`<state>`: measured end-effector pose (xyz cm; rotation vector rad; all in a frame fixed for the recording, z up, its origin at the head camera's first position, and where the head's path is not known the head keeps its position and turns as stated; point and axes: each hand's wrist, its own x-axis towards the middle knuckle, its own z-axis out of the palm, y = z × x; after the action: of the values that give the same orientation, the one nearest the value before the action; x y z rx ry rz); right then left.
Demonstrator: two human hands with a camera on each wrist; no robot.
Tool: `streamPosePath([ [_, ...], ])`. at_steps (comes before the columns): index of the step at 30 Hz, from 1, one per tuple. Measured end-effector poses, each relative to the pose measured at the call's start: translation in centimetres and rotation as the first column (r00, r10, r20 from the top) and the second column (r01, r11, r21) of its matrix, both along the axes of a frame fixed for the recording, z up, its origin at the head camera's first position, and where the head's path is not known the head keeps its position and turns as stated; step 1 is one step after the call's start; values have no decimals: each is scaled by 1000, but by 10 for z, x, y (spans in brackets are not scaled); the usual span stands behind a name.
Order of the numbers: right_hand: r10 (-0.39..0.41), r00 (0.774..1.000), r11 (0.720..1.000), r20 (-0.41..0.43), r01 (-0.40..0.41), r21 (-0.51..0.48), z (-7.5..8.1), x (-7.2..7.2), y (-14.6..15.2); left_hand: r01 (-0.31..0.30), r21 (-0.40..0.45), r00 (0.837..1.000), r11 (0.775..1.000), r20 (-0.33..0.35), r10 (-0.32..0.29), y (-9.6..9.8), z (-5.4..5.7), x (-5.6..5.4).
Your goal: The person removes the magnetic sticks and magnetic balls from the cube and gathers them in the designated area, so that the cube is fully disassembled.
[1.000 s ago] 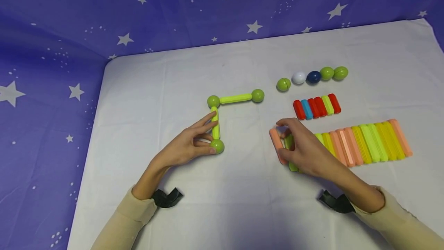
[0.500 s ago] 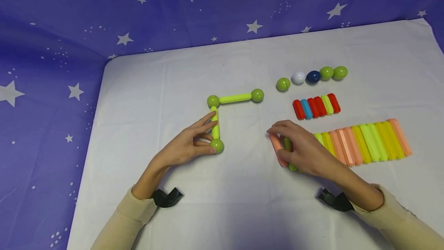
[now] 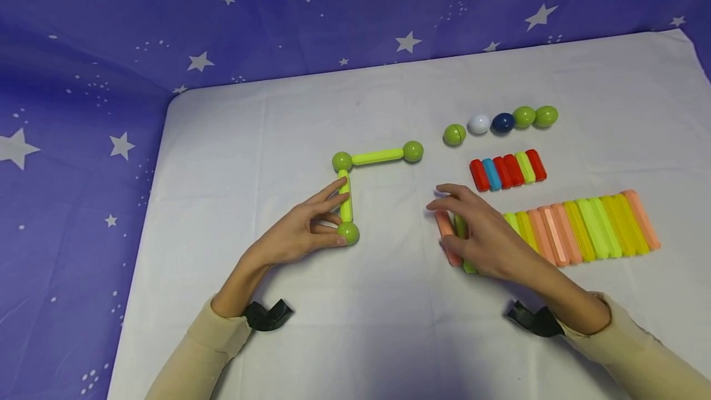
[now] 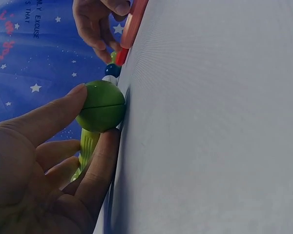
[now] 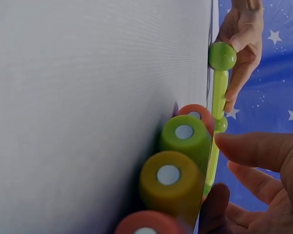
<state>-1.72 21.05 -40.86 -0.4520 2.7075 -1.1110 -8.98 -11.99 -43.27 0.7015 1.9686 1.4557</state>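
Observation:
Thumb and fingers of my left hand pinch a green ball at the near end of a yellow-green magnetic stick. That stick meets a corner ball, from which a second yellow-green stick runs right to another green ball. My right hand hovers over the left end of a row of long sticks, fingers spread and relaxed. Its thumb lies close over the coral stick, which stands leftmost beside a green stick. Metal discs show on the stick ends in the right wrist view.
The long row continues right with yellow, green and coral sticks. Behind it lie short red, blue and green sticks. Farther back is a line of balls: green, white and dark blue. A starry purple cloth borders the white table.
My right hand's fingers have spread and lifted away from the coral stick, which now sits closer against the row. My left hand and the joined pieces stay where they were.

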Motion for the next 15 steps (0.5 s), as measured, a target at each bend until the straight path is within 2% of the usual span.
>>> streamPosePath([
  [15,28,999,999,20,-29,46,2,1,3,0,-4,1000,1000,5,0,1,1,0],
])
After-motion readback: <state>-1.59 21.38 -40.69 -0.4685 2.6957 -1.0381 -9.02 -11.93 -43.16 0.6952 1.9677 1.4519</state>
